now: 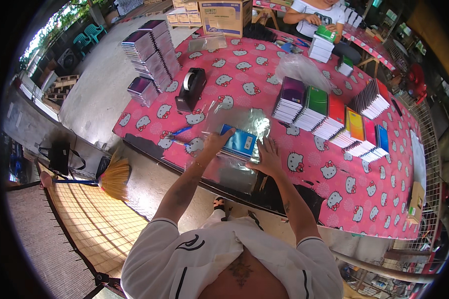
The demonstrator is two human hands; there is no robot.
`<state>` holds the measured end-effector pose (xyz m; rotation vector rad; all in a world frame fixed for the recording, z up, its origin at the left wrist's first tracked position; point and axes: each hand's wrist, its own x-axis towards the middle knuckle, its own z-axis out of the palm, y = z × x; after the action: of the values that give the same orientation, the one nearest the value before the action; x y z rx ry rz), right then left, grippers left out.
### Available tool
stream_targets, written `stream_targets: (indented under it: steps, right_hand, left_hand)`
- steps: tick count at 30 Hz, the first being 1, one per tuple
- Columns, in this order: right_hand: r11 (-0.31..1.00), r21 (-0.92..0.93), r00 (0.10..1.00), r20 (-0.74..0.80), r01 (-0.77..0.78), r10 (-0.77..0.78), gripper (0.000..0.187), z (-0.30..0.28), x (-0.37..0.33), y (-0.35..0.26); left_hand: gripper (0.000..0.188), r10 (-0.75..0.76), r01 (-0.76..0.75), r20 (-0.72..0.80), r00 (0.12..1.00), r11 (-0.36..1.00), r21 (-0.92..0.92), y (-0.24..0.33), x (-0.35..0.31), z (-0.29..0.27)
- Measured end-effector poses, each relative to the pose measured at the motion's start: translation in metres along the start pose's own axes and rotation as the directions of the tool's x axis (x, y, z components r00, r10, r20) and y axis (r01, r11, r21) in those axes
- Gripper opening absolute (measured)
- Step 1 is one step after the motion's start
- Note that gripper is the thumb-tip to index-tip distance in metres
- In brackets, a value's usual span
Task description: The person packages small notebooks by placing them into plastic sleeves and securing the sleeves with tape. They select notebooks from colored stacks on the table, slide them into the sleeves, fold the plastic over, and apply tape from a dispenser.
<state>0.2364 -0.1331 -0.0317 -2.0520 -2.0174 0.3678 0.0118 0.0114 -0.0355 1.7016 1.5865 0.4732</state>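
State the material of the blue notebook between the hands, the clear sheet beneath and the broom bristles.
Blue notebook: probably coated card, semi-gloss; its smooth cover shines lightly. Clear sheet: likely plastic film, glossy; see-through with crinkled highlights. Broom bristles: seemingly dried plant fibre, matte; fine straw-coloured strands.

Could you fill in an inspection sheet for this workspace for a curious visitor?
Surface: table with pink cat-print cloth; dark patches along the near edge.
Job's things: blue notebook on clear plastic; notebook stacks to the right, wrapped stacks at far left.
Clutter: black tape dispenser, blue pen, crumpled plastic.
Hands: left hand on the notebook's left side; right hand, fingers spread, at its right edge, contact unclear.
Cables: nothing seen.
Surroundings: broom at left; co-worker across, handling a green notebook.
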Motion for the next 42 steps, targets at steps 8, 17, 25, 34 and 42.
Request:
stream_targets:
  steps: [8,17,25,34,42]
  right_hand:
    - [0.396,0.864,0.940,0.216,-0.310,0.265,0.053,0.010,0.012,-0.007]
    - [0.161,0.887,0.865,0.356,-0.432,0.354,0.051,0.003,0.006,-0.036]
    - [0.081,0.948,0.882,0.251,-0.306,0.399,0.037,0.004,-0.007,-0.035]
    - [0.885,0.464,0.999,0.043,-0.022,0.002,0.018,0.012,-0.055,-0.063]
    - [0.932,0.358,0.996,-0.041,-0.058,0.078,0.021,0.005,-0.050,-0.079]
  left_hand:
    - [0.088,0.042,-0.031,-0.125,0.991,0.996,0.083,0.011,0.002,-0.021]
    - [0.070,0.015,0.040,0.167,0.986,0.946,-0.322,-0.016,0.014,-0.036]
    - [0.042,0.071,0.034,0.162,0.984,0.824,-0.566,-0.041,-0.004,-0.051]
    - [0.009,0.794,-0.837,0.319,0.518,0.547,-0.001,-0.083,-0.045,-0.080]
    - [0.015,0.711,-0.764,0.381,0.591,0.645,-0.019,-0.068,-0.055,-0.086]
